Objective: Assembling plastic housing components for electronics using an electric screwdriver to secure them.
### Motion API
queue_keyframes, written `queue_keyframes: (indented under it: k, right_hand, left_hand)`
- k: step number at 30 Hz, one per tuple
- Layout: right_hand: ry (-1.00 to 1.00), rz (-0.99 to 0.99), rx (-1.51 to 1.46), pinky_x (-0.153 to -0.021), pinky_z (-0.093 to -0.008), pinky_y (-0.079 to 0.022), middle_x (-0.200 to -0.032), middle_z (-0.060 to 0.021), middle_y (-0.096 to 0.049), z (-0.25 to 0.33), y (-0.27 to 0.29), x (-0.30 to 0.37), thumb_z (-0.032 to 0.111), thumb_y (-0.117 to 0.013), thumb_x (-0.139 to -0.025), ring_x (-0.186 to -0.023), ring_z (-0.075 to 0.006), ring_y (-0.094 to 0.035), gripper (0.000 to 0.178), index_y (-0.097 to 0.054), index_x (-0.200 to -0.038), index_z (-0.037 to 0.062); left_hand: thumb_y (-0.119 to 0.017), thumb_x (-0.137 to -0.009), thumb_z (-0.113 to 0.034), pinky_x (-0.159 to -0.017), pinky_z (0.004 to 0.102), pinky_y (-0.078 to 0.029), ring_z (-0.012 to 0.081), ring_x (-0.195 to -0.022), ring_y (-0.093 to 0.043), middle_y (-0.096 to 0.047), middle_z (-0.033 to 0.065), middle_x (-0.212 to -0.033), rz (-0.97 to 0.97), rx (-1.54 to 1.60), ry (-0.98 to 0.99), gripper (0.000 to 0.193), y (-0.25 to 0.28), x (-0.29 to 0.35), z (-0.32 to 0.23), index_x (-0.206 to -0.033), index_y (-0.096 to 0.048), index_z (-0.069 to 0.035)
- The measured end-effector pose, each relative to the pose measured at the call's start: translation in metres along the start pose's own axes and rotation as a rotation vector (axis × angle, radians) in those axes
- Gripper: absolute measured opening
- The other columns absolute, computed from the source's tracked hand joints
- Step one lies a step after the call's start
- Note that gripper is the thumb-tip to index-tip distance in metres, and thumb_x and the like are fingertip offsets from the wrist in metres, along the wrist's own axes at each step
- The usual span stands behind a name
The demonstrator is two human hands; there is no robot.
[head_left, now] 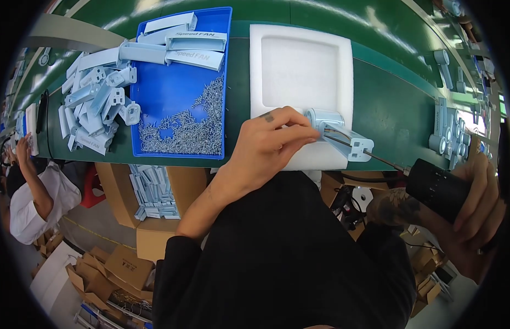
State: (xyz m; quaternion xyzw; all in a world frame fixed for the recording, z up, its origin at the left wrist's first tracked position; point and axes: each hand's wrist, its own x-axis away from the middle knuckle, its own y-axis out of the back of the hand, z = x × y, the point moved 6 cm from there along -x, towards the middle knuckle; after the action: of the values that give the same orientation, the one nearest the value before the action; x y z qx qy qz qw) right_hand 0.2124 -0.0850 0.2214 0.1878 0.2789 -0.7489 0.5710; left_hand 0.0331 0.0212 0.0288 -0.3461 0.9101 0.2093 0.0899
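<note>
My left hand point(268, 143) is closed in a pinch, with thumb and forefinger against a light-blue plastic housing point(343, 141); what sits between the fingertips is too small to tell. That housing has a rounded end by my fingers and a hollow arm slanting to the right. My right hand point(479, 203) is wrapped round a black electric screwdriver point(438, 189). Its long thin bit point(386, 162) passes through the hole in the arm's end and runs inside the arm toward my left fingertips. A white foam tray point(256, 71) with a square recess lies under the housing.
A blue bin point(181, 90) holds loose screws point(183, 134) and several light-blue handles. More handles point(96, 104) are heaped left of it. Other light-blue parts point(444, 131) stand at the right. A cardboard box point(117, 189) of parts sits below the green bench's edge. Another person point(41, 197) works at far left.
</note>
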Motion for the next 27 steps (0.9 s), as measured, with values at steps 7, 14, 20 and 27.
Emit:
queue_keyframes:
  k: [7, 14, 20, 27]
  right_hand:
    - [0.013, 0.005, 0.004, -0.058, -0.0228, -0.057, -0.071, -0.0012, -0.053, -0.003, -0.009, -0.005, 0.034, -0.065, -0.101, -0.056, -0.0131, -0.056, 0.042, -0.052, -0.125, 0.0020]
    - [-0.165, 0.043, 0.027, -0.069, -0.0293, -0.052, -0.086, -0.0057, -0.048, -0.006, -0.010, -0.004, 0.041, -0.061, -0.100, -0.072, -0.0169, -0.052, 0.050, -0.049, -0.128, 0.0011]
    - [-0.321, 0.084, 0.039, -0.078, -0.0349, -0.048, -0.099, -0.0095, -0.044, -0.005, -0.009, 0.000, 0.046, -0.059, -0.100, -0.087, -0.0202, -0.049, 0.057, -0.046, -0.131, 0.0003]
    - [-0.503, 0.134, 0.060, -0.089, -0.0414, -0.043, -0.114, -0.0139, -0.039, -0.016, -0.017, 0.000, 0.053, -0.055, -0.099, -0.103, -0.0241, -0.044, 0.065, -0.043, -0.135, -0.0006]
  left_hand:
    - [-0.084, -0.082, 0.001, -0.054, 0.0225, -0.045, 0.0082, -0.077, -0.064, -0.074, 0.0007, -0.093, 0.003, 0.156, 0.133, 0.021, -0.007, -0.010, 0.008, -0.099, -0.080, -0.010]
    - [-0.087, -0.080, -0.002, -0.050, 0.0215, -0.038, 0.0068, -0.079, -0.061, -0.074, -0.0013, -0.094, 0.020, 0.155, 0.161, 0.019, -0.011, -0.012, 0.011, -0.094, -0.079, -0.013]
    - [-0.087, -0.081, -0.003, -0.050, 0.0219, -0.039, 0.0075, -0.082, -0.061, -0.075, -0.0022, -0.094, 0.020, 0.138, 0.143, 0.019, -0.011, -0.012, 0.011, -0.094, -0.079, -0.013]
    - [-0.087, -0.080, -0.002, -0.050, 0.0226, -0.039, 0.0089, -0.082, -0.060, -0.075, -0.0018, -0.095, 0.006, 0.104, 0.077, 0.021, -0.012, -0.013, 0.006, -0.097, -0.080, -0.013]
